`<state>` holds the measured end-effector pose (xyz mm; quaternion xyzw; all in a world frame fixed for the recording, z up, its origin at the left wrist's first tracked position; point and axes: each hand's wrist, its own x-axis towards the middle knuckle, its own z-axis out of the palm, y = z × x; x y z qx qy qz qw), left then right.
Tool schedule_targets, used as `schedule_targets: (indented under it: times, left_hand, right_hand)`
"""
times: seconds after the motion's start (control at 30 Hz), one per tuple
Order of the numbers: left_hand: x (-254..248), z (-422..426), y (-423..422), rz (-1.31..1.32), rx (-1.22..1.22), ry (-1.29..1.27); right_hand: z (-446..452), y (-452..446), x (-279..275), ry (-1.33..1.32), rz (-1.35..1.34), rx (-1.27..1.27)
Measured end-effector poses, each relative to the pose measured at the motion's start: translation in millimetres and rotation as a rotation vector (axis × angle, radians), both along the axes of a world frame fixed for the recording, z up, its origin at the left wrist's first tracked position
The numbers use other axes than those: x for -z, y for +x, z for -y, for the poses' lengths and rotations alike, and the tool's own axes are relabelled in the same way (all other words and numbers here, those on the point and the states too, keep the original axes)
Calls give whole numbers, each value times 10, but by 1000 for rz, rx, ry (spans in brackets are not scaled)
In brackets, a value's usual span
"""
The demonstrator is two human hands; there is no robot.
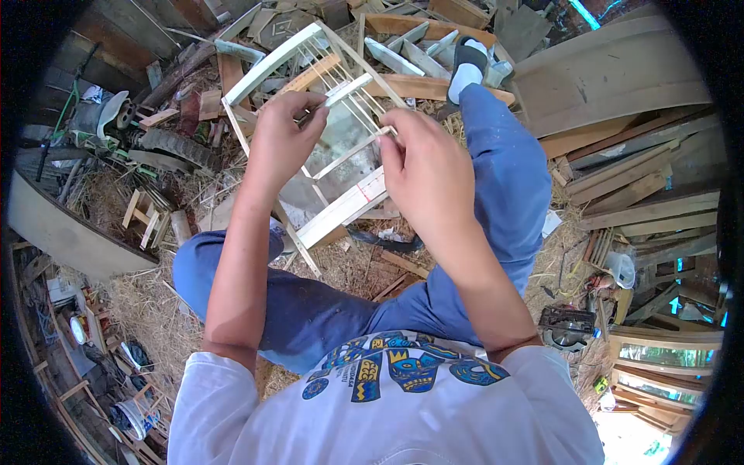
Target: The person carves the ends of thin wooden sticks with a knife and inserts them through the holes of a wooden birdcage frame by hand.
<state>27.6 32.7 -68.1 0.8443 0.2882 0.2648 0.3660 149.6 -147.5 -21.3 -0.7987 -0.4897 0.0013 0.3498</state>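
Observation:
A small wooden frame (pixel 341 211) with thick end bars, side slats and several thin rods is in front of my knees, tilted in view. My left hand (pixel 285 138) is closed, thumb and fingers pinched at the end of a pale wooden crosspiece (pixel 349 90) in the frame's middle. Across from it, my right hand (pixel 428 161) pinches the end of a thin wooden strip (pixel 347 156) that runs across the frame. A red mark shows on the near bar. My right fingertips are partly hidden behind the hand.
Offcuts and boards (pixel 411 56) are heaped beyond the frame, near my shoe (pixel 468 63). A wide panel (pixel 612 74) and stacked planks (pixel 651 190) stand at right. A wheeled machine (pixel 116 128) is at left. Straw covers the floor (pixel 139 302).

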Motion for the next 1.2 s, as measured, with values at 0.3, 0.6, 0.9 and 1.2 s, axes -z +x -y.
schedule_targets:
  times: [0.3, 0.6, 0.9, 1.2]
  left_hand:
    - [111, -57, -77, -22, 2, -11]
    - [40, -130, -83, -38, -53, -95]
    - [-2, -301, 23, 109, -41, 241]
    - [-43, -9, 61, 24, 26, 419]
  right_hand:
    - [-51, 18, -8, -78, -6, -85]
    - [-91, 169, 84, 133, 234, 26]
    - [-184, 196, 879, 298, -276, 57]
    - [-339, 222, 1596, 257, -623, 176]
